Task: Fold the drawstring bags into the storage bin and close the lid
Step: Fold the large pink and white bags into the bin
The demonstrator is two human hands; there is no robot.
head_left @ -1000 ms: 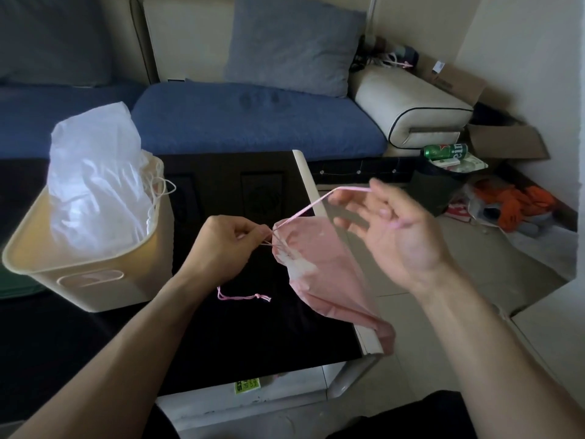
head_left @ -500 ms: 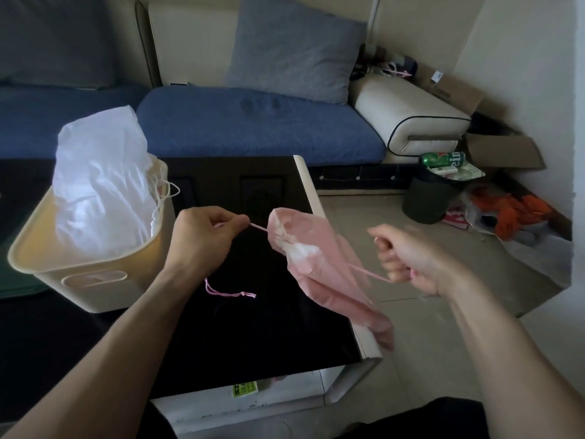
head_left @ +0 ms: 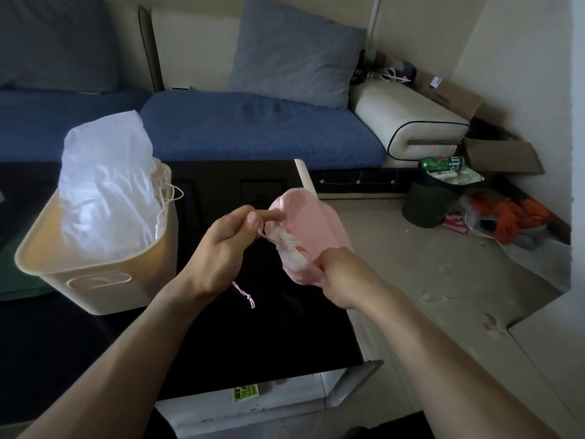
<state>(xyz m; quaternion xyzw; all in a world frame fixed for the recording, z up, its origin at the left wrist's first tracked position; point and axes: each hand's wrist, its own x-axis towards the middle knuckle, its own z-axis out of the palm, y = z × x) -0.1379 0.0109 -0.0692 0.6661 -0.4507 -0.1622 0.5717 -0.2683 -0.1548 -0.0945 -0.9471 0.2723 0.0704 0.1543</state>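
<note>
A pink drawstring bag (head_left: 311,223) hangs bunched in the air above the black table (head_left: 269,337), between my two hands. My left hand (head_left: 228,245) pinches its pink cord near the bag's gathered mouth, index finger stretched toward the fabric; the cord's knotted end (head_left: 248,297) dangles below. My right hand (head_left: 338,274) grips the bag's lower part from underneath, its fingers hidden in the fabric. A cream storage bin (head_left: 95,274) stands on the table to the left, with white drawstring bags (head_left: 107,188) piled above its rim. No lid is in view.
A blue sofa (head_left: 253,134) with a grey cushion (head_left: 294,52) runs behind the table. To the right on the floor are a dark waste bin (head_left: 430,201) with a green can (head_left: 443,163), cardboard boxes and orange cloth (head_left: 512,217).
My right hand let go of the cord it had pulled out to the right, moved in and took hold of the bag's lower part. The bag is bunched tighter now.
</note>
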